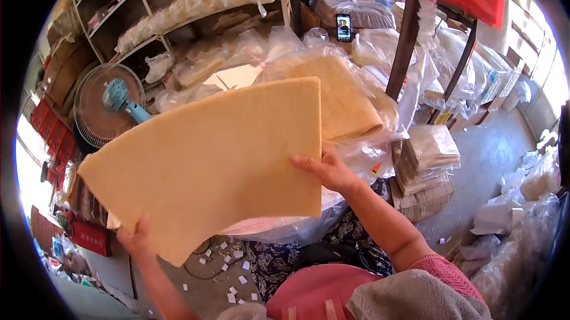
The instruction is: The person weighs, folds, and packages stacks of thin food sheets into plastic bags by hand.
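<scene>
A large tan sheet (pixel 208 160) is held up in front of me, its lower edge curving upward in the middle. My left hand (pixel 136 238) grips it at the lower left edge. At the right edge my right hand (pixel 326 168) pinches it, thumb on the near face and fingers mostly behind. Behind the sheet, a folded tan piece (pixel 341 100) lies on clear plastic. Pale cut pieces (pixel 237 75) show just above the sheet's top edge.
A blue fan (pixel 119 95) stands at the left. Shelves (pixel 202 17) with bagged goods rise behind. A lit phone (pixel 344 27) stands upright at the back. Stacked bundles (pixel 424 154) sit at the right, near a dark post (pixel 402 47). White scraps (pixel 233 290) litter the floor.
</scene>
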A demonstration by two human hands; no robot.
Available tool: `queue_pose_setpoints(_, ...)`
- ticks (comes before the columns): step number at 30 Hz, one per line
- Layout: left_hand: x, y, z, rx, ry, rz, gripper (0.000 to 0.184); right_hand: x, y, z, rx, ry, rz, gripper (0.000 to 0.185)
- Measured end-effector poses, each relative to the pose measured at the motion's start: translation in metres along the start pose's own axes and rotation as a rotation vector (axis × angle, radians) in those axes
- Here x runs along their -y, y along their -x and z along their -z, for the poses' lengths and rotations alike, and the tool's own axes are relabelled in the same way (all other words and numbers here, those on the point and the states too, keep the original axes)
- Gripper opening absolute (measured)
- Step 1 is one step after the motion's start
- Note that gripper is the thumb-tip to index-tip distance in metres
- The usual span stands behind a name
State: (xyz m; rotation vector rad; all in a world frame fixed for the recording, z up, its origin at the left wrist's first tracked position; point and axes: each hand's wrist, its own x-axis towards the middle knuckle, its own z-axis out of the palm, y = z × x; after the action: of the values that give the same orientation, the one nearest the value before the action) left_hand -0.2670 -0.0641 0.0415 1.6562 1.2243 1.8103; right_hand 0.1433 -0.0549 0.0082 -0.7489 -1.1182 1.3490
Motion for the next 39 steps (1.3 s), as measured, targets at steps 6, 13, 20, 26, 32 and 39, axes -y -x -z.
queue_pose_setpoints(6, 0.010, 0.041, -0.110, -0.136, -0.215, -0.054, 0.023, -0.016, -0.009, -0.032, -0.325, 0.564, 0.263, 0.028)
queue_pose_setpoints(13, -0.004, 0.066, -0.200, -0.001, -0.318, -0.159, 0.033, -0.035, -0.009, -0.065, -0.207, 0.830, 0.512, 0.063)
queue_pose_setpoints(20, -0.016, 0.066, -0.225, 0.038, -0.210, -0.359, 0.041, -0.025, -0.005, -0.068, -0.083, 0.703, 0.384, 0.066)
queue_pose_setpoints(26, -0.034, 0.076, -0.230, 0.245, -0.229, -0.338, 0.062, -0.015, 0.010, -0.067, -0.116, 0.498, 0.308, 0.059)
queue_pose_setpoints(32, -0.007, 0.031, -0.193, 0.034, 0.053, -0.270, 0.089, 0.029, 0.008, -0.030, -0.182, 0.433, 0.164, 0.045)
queue_pose_setpoints(39, -0.007, -0.003, -0.197, 0.516, 0.631, 0.477, 0.069, 0.017, 0.017, -0.004, -0.135, 0.218, 0.026, 0.047)
